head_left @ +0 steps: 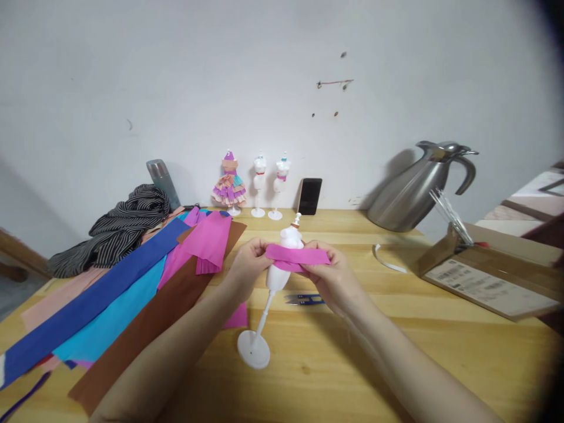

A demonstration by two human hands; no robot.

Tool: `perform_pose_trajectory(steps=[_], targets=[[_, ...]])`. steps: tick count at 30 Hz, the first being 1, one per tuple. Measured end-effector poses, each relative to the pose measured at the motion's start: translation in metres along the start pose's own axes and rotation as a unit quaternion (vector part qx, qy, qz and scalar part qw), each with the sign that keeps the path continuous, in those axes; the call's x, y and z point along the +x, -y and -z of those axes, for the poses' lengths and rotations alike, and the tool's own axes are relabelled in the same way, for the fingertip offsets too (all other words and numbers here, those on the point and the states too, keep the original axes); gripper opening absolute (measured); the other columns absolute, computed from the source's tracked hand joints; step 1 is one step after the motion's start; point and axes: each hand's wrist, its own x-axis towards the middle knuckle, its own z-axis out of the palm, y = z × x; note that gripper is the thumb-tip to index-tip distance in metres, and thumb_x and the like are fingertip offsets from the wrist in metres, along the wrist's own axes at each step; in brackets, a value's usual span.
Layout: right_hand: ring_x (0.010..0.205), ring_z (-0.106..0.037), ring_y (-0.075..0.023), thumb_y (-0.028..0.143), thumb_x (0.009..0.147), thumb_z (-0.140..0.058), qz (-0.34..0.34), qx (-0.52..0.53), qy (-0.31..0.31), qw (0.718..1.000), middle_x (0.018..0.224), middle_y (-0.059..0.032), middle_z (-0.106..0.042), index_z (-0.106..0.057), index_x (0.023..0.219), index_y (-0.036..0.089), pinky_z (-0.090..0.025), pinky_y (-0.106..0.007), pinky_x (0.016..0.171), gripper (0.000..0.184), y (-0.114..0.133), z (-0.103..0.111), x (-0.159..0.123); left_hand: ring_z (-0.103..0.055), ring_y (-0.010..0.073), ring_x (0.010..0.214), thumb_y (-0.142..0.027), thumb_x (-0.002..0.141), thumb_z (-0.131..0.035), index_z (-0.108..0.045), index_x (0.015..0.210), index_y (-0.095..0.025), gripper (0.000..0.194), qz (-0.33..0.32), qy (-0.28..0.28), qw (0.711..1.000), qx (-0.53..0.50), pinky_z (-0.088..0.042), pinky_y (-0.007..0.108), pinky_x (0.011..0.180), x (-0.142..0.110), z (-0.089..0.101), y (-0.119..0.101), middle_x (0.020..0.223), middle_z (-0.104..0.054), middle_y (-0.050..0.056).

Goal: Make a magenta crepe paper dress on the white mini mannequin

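A small white mannequin stand [277,276] tilts over the wooden table [352,364], its round base [254,349] nearest me. A strip of pink crepe paper [298,257] lies across its waist. My left hand [245,267] pinches the strip's left end against the figure. My right hand [331,277] pinches the right end, fingers closed on the paper. Small blue-handled snips [305,300] lie on the table just under my right hand.
Long crepe paper strips, blue [92,299], cyan, brown [150,329] and pink [207,241], cover the left. Striped cloth [118,229], a grey flask [162,181], three small mannequins [258,182], a phone [309,196] and a steel jug [418,188] line the back. A cardboard box [489,273] sits right.
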Motion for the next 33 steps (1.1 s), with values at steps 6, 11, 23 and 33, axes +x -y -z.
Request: perform_pose_trajectory(steps=[6,11,23,33], targets=[[0.057,-0.044,-0.0096,0.034,0.047,-0.089,0.017,0.0,0.003,1.0,0.061,0.004,-0.051,-0.058,0.058,0.018,-0.039,-0.024,0.055,0.037,0.001,-0.002,-0.001,-0.05,0.007,0.057,-0.024,0.06,-0.077,-0.05,0.063,-0.016,0.028,-0.041,-0.028,0.999,-0.007,-0.04,0.02,0.057,-0.006,-0.004,-0.005,0.061,-0.058,-0.004],[0.057,-0.046,-0.0104,0.039,0.05,-0.089,0.018,-0.026,-0.007,0.999,0.06,0.0036,-0.051,-0.057,0.06,0.018,-0.042,-0.025,0.056,0.039,-0.001,-0.003,-0.004,-0.058,0.0116,0.065,-0.023,0.063,-0.072,-0.063,0.072,-0.015,0.015,-0.06,-0.041,0.997,0.002,-0.045,0.023,0.062,-0.014,-0.01,-0.012,0.072,-0.068,0.0],[0.065,-0.057,-0.0128,0.034,0.051,-0.088,0.024,0.022,-0.028,0.999,0.068,0.0012,-0.059,-0.06,0.062,0.019,-0.054,-0.029,0.068,0.034,-0.004,0.0,0.0,-0.064,0.0178,0.087,-0.028,0.073,-0.071,-0.067,0.092,-0.016,0.022,-0.098,-0.008,0.995,-0.008,-0.048,0.029,0.081,-0.022,-0.021,-0.005,0.088,-0.072,0.005],[0.073,-0.058,-0.014,0.033,0.049,-0.09,0.035,0.019,-0.028,0.999,0.075,0.0006,-0.06,-0.06,0.061,0.019,-0.054,-0.032,0.078,0.035,-0.006,-0.006,-0.003,-0.064,0.0182,0.095,-0.025,0.078,-0.069,-0.061,0.095,-0.017,0.02,-0.156,-0.035,0.987,0.03,-0.047,0.03,0.087,-0.023,-0.024,0.008,0.093,-0.069,0.005]])
